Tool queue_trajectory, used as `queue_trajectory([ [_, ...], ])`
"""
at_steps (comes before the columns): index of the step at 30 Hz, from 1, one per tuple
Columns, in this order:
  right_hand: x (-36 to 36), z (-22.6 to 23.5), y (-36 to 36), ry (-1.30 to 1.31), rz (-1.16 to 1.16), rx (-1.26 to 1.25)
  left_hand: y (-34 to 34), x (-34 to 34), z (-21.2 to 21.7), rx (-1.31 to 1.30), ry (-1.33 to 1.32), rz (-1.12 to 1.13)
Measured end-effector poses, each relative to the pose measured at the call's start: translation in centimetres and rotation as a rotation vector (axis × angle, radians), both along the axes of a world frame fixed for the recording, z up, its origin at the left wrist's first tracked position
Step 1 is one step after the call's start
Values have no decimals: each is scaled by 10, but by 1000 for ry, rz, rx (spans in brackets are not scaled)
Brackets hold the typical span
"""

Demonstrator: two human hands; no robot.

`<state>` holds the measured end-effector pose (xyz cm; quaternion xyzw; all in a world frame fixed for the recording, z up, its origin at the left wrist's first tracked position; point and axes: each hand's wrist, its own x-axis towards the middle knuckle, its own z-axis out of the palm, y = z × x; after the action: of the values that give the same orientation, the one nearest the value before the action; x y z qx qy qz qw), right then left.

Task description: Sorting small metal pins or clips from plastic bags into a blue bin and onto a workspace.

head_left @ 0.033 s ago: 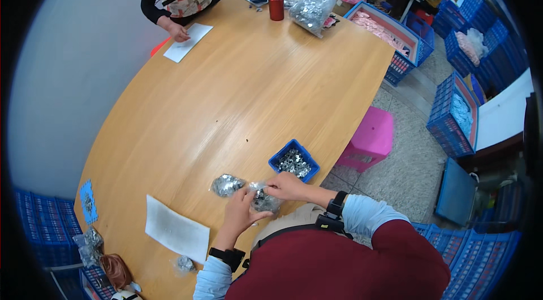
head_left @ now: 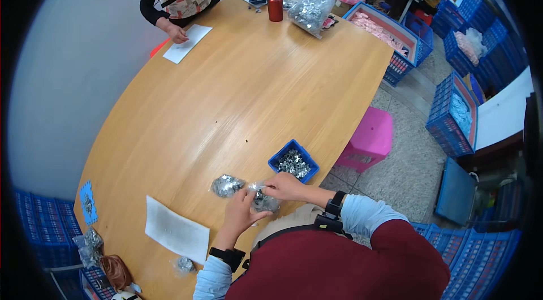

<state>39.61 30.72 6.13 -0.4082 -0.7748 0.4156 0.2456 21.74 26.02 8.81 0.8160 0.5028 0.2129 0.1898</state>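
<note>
Close to my body, a clear plastic bag [head_left: 266, 203] of small silvery metal pieces is between my two hands at the table's near edge. My left hand [head_left: 240, 209] is closed on the bag's left side, with the thumb reaching across below. On the upper right of the bag my right hand [head_left: 284, 186] pinches the plastic near its opening. Just left of it lies another clear bag [head_left: 227, 185] filled with similar shiny pieces. A small blue bin [head_left: 277, 160] holding loose metal pieces [head_left: 294, 163] stands beyond my right hand.
A white sheet [head_left: 176, 227] and a small bag [head_left: 184, 264] lie to my left. Across the wooden table [head_left: 226, 91] are a person's hand [head_left: 177, 34] on white paper, a red flask [head_left: 275, 6] and a large bag [head_left: 312, 11]. A pink stool [head_left: 370, 136] stands at right.
</note>
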Motion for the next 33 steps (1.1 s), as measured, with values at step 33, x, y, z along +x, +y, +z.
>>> queue_trajectory([
  [33, 151, -156, 17, -178, -302, -382, -7, -22, -54, -197, -422, 764],
])
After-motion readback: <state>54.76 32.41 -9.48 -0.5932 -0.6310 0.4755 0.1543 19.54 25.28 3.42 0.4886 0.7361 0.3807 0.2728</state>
